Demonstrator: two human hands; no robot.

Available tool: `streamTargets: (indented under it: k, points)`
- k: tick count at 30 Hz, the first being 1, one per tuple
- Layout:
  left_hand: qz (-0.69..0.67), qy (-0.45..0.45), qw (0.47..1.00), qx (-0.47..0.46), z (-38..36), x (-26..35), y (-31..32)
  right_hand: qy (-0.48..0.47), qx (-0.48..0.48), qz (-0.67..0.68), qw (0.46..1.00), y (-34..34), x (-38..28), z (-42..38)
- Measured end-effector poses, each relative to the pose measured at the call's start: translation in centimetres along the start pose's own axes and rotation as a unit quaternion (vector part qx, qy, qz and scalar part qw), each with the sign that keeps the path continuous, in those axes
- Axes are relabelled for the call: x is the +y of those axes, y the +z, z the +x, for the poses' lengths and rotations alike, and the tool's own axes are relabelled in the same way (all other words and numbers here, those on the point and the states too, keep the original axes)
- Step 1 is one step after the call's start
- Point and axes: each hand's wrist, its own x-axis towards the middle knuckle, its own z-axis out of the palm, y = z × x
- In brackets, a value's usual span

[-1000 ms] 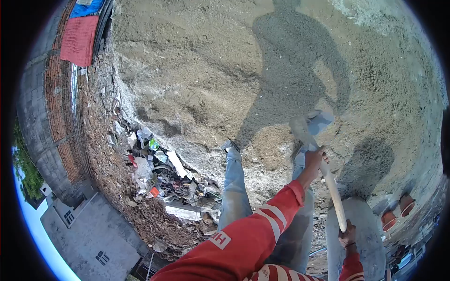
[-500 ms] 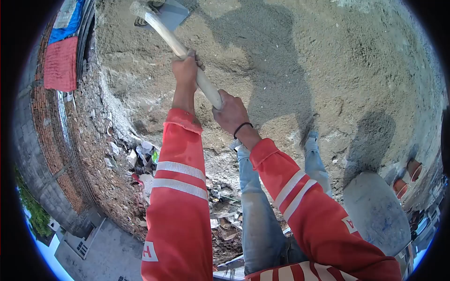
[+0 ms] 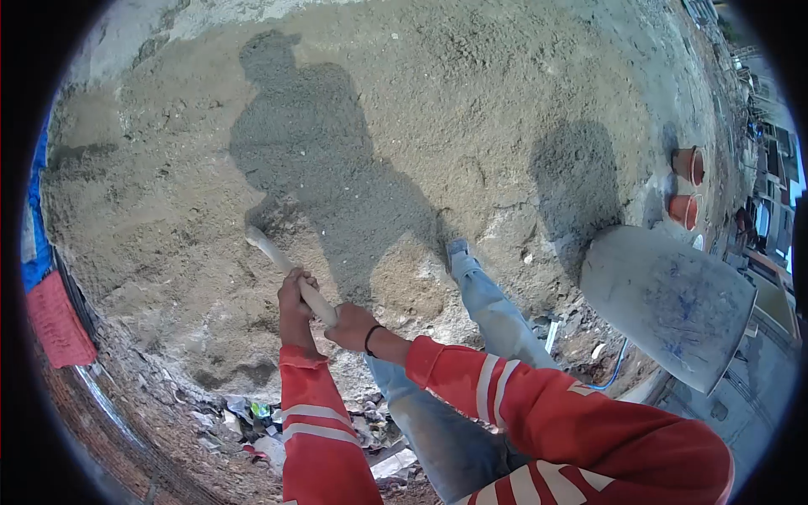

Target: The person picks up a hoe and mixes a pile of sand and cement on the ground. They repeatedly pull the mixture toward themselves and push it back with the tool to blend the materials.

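Both of my hands are wrapped round a pale wooden handle. My left hand grips it around the middle, and my right hand, with a black band at its wrist, closes on its lower end. The handle slants up and left to the sandy ground. Its far end meets the ground beside my shadow; the metal blade cannot be made out there. My legs in pale blue jeans stand below and to the right of the hands.
A large grey barrel-like container stands at the right, with two reddish buckets beyond it. Litter and rubble line the lower edge of the ground. A red cloth and blue sheeting hang at the far left.
The view has swung to the right. The tool's head has come down from the raised position where its blade showed, and its far end is now at the ground. Both hands keep their hold.
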Motion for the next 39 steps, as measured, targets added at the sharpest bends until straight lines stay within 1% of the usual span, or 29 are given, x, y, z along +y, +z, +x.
streamTargets:
  k: [2, 3, 5, 6, 8, 10, 11, 12, 13, 14, 15, 17, 18, 20, 21, 23, 24, 25, 26, 27, 29, 30, 31, 32, 35, 36, 37, 38, 39]
  points:
    - [0.004, 0.017, 0.998, 0.052, 0.4, -0.1, 3.9, -0.03, 0.068, 0.007, 0.997, -3.9, 2.4, -1.3]
    - [0.022, 0.013, 0.999, 0.044, 0.9, -0.6, 5.8, -0.026, 0.079, 0.022, 0.996, -7.5, 3.2, -2.3]
    - [-0.074, -0.019, 0.991, 0.111, 2.0, -1.9, 9.7, -0.059, -0.077, -0.009, 0.995, -16.3, 6.4, -6.2]
    - [-0.06, -0.021, 0.992, 0.107, 3.3, -3.3, 11.4, -0.066, -0.07, -0.026, 0.995, -18.9, 9.8, -7.4]
    - [-0.073, -0.054, 0.994, 0.058, 5.5, -6.2, 13.6, -0.086, -0.055, -0.058, 0.993, -26.6, 14.4, -13.5]
    - [-0.062, -0.077, 0.988, 0.119, 1.7, -11.7, 23.7, -0.077, -0.042, -0.088, 0.992, -34.3, 19.5, -19.6]
    - [-0.127, -0.122, 0.983, 0.051, 2.4, -15.9, 26.2, -0.058, -0.037, -0.132, 0.989, -37.6, 23.3, -21.9]
    - [-0.116, -0.104, 0.987, 0.038, -0.8, -19.9, 31.5, -0.031, 0.024, -0.256, 0.966, -40.4, 26.0, -24.8]
    - [-0.161, -0.147, 0.976, -0.02, -2.8, -23.6, 34.8, 0.032, 0.068, -0.343, 0.936, -42.4, 29.4, -27.3]
    - [-0.223, -0.22, 0.949, -0.041, -2.0, -28.0, 36.1, 0.084, 0.114, -0.36, 0.922, -44.2, 32.1, -29.7]
    - [-0.218, -0.258, 0.939, -0.063, -3.0, -31.0, 37.9, 0.095, 0.139, -0.402, 0.9, -45.7, 35.5, -31.7]
    - [-0.227, -0.287, 0.929, -0.06, -6.9, -34.3, 41.3, 0.126, 0.19, -0.406, 0.885, -48.2, 36.4, -35.2]
    - [-0.231, -0.284, 0.929, -0.057, -8.0, -35.0, 42.1, 0.122, 0.186, -0.409, 0.885, -48.8, 37.0, -36.0]
    - [-0.212, -0.269, 0.936, -0.082, -9.5, -34.7, 41.8, 0.114, 0.26, -0.41, 0.867, -48.2, 37.8, -36.4]
    - [-0.217, -0.258, 0.938, -0.076, -9.9, -33.2, 41.1, 0.101, 0.254, -0.412, 0.869, -47.2, 37.6, -35.3]
    - [-0.153, -0.207, 0.965, -0.044, -10.2, -29.5, 39.5, 0.1, 0.262, -0.348, 0.895, -43.9, 36.5, -32.6]
    - [-0.165, -0.189, 0.967, -0.036, -9.1, -27.5, 37.8, 0.098, 0.242, -0.319, 0.911, -41.8, 34.1, -30.7]
    - [-0.131, -0.157, 0.979, -0.017, -7.1, -25.3, 35.4, 0.076, 0.226, -0.322, 0.916, -39.2, 34.4, -28.1]
    - [-0.099, -0.121, 0.988, 0.008, -5.0, -22.6, 32.1, 0.058, 0.198, -0.325, 0.923, -36.6, 31.9, -25.5]
    - [-0.112, -0.075, 0.991, -0.01, -2.3, -19.9, 28.4, 0.021, 0.186, -0.301, 0.935, -33.5, 30.7, -22.3]
    - [-0.059, 0.022, 0.995, 0.081, 0.0, -11.7, 22.8, -0.002, 0.128, -0.278, 0.952, -26.5, 25.6, -16.1]
    - [-0.039, 0.055, 0.994, 0.085, 0.2, -6.7, 20.0, -0.061, 0.119, -0.255, 0.958, -22.9, 22.4, -13.7]
    - [-0.017, 0.085, 0.992, 0.087, 0.1, -1.5, 17.2, -0.084, 0.132, -0.249, 0.956, -19.0, 19.3, -11.3]
    - [-0.028, 0.101, 0.985, 0.139, 0.4, 3.4, 14.5, -0.09, 0.134, -0.212, 0.964, -15.2, 14.2, -9.4]
    - [0.014, 0.279, 0.953, 0.118, -2.6, 18.0, 6.6, -0.159, 0.142, -0.198, 0.957, -4.5, 2.6, -4.4]
    - [0.046, 0.314, 0.94, 0.126, -4.2, 22.6, 4.6, -0.19, 0.158, -0.183, 0.952, -1.4, -1.2, -2.9]
    - [0.066, 0.358, 0.925, 0.104, -5.7, 26.5, 2.8, -0.224, 0.139, -0.158, 0.952, 1.4, -4.7, -1.3]
    - [0.111, 0.372, 0.912, 0.132, -7.7, 29.8, 1.5, -0.254, 0.118, -0.132, 0.951, 4.0, -7.9, 0.1]
    - [0.12, 0.386, 0.907, 0.117, -9.2, 32.3, 0.0, -0.293, 0.104, -0.108, 0.944, 6.1, -11.2, 1.3]
